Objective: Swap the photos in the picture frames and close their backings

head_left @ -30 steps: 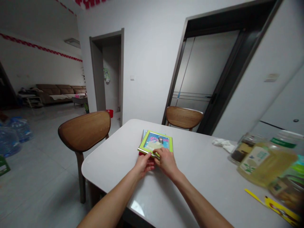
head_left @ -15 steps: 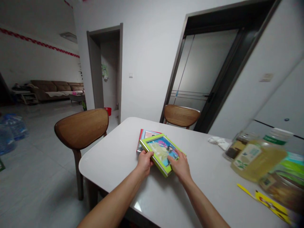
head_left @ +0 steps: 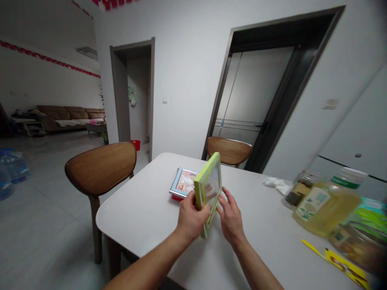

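A lime-green picture frame (head_left: 208, 183) stands tilted up on edge above the table, its glossy face turned to the right. My left hand (head_left: 192, 215) is closed around its near left side, thumb on the front. My right hand (head_left: 230, 215) is just right of the frame, fingers apart, with the fingertips at the frame's right edge; whether they press on it I cannot tell. Behind the green frame, partly covered by it and my left hand, a light-blue picture frame (head_left: 174, 186) lies on top of a red one (head_left: 177, 197).
The white table (head_left: 136, 205) has wooden chairs (head_left: 102, 165) at its left and far sides. On the right are a crumpled tissue (head_left: 276, 184), a dark-filled jar (head_left: 298, 189), a large bottle of yellow liquid (head_left: 325, 205), a clear container (head_left: 356, 241) and a yellow packet (head_left: 346, 264).
The green frame has been turned from lying tilted in both hands to standing on edge. My right hand has loosened from its front. More of the light-blue frame shows.
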A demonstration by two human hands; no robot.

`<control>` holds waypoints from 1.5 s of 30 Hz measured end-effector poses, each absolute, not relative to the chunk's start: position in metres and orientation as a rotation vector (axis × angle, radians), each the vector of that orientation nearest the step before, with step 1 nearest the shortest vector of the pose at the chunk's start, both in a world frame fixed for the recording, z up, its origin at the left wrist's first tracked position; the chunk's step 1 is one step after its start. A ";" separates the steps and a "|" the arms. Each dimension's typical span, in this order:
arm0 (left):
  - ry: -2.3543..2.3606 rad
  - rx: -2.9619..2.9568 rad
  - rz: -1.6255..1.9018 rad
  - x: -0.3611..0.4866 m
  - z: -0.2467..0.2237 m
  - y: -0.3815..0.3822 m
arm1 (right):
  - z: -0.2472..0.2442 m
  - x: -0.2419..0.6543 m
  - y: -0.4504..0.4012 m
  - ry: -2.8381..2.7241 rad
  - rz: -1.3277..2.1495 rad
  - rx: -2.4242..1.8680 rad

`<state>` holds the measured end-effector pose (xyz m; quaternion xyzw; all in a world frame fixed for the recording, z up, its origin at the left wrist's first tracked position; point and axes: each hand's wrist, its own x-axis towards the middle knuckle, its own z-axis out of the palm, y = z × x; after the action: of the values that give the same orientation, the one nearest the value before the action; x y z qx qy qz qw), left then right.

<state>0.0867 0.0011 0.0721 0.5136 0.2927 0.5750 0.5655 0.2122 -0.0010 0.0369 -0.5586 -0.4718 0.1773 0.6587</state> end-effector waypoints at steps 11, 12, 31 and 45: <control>0.146 2.826 1.532 0.039 0.030 -0.073 | 0.072 0.205 -0.117 -0.518 1.336 -1.086; 0.203 2.857 1.529 0.034 0.025 -0.074 | 0.066 0.203 -0.115 -0.496 1.382 -1.108; 0.731 2.740 0.376 0.020 0.010 -0.067 | 0.001 0.227 -0.028 -1.638 0.028 -1.985; 0.778 2.668 0.423 0.021 0.006 -0.060 | 0.009 0.249 0.048 -1.711 -0.082 -2.109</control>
<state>0.0206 -0.0598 0.0059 0.9361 0.2731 0.1486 0.1644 0.2488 0.0477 0.0090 -0.7589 -0.6155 -0.0296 0.2108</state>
